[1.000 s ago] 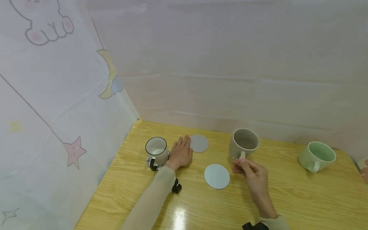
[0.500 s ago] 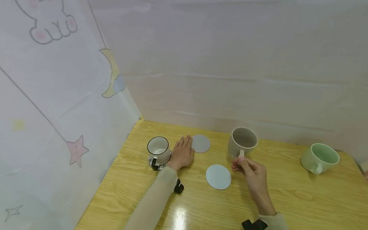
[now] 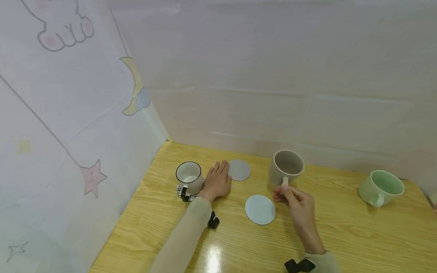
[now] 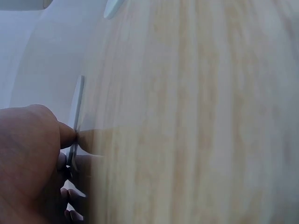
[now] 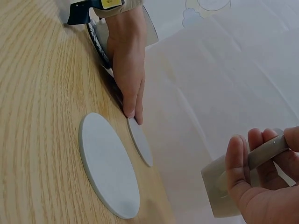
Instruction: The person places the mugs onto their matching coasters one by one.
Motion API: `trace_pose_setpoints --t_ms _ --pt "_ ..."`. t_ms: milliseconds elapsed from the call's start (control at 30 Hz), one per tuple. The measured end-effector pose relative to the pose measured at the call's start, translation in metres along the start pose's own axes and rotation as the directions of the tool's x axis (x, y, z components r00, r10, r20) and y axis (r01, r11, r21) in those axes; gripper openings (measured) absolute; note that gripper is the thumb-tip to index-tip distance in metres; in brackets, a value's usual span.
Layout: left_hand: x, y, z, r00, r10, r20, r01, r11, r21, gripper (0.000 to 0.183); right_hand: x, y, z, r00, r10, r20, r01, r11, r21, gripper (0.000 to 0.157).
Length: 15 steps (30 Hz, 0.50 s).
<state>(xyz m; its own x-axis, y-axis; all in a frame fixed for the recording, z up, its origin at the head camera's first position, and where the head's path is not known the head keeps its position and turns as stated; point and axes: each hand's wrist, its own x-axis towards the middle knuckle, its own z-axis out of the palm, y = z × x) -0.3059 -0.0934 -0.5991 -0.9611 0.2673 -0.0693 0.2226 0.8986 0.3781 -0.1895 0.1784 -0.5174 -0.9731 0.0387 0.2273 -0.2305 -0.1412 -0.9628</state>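
Note:
My right hand point(image 3: 301, 209) pinches the handle of a grey mug point(image 3: 286, 168), thumb on top and fingers curled through it. In the right wrist view, the mug point(image 5: 219, 186) shows partly behind those fingers. My left hand point(image 3: 217, 182) lies flat, fingers fairly straight, at the left edge of a grey round coaster point(image 3: 239, 170). The left wrist view shows this coaster point(image 4: 77, 105) edge-on beside the thumb. A pale blue-white round coaster point(image 3: 260, 209) lies between the hands, nearer the front.
Left of my left hand, a white mug with a black rim point(image 3: 189, 178) stands on a checked coaster point(image 3: 179, 190). A light green mug point(image 3: 381, 188) stands at the far right of the wooden table point(image 3: 254, 261). A pale printed cloth point(image 3: 247, 69) hangs behind the table.
The grey mug, gripped by its handle, has shifted slightly left, toward the grey coaster. My left hand keeps its place beside that coaster. The head view has turned a little.

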Motion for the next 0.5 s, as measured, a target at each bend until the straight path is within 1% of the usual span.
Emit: trace_pose_setpoints --t_ms 167,333,400,500 --pt "-0.0006 -0.0002 -0.0013 1.000 0.006 -0.005 -0.006 1.000 -0.026 0.061 0.0010 0.0015 0.0020 1.000 0.001 0.003 -0.001 1.000 0.016 0.043" --pt "-0.0025 0.0018 -0.0040 1.000 0.005 -0.008 -0.005 0.999 -0.033 0.060 0.0028 0.0033 0.0068 1.000 0.003 -0.004 -0.003 1.000 0.029 0.039" --pt "-0.0027 0.0024 -0.0040 1.000 0.000 -0.006 0.000 1.000 -0.031 0.060 0.0036 0.0043 0.0078 1.000 0.007 0.001 -0.007 0.999 0.032 0.040" --pt "-0.0030 0.0045 -0.0033 1.000 0.004 -0.012 -0.004 0.999 -0.051 0.060 0.0045 0.0050 0.0076 1.000 0.011 0.007 -0.011 1.000 0.024 0.043"
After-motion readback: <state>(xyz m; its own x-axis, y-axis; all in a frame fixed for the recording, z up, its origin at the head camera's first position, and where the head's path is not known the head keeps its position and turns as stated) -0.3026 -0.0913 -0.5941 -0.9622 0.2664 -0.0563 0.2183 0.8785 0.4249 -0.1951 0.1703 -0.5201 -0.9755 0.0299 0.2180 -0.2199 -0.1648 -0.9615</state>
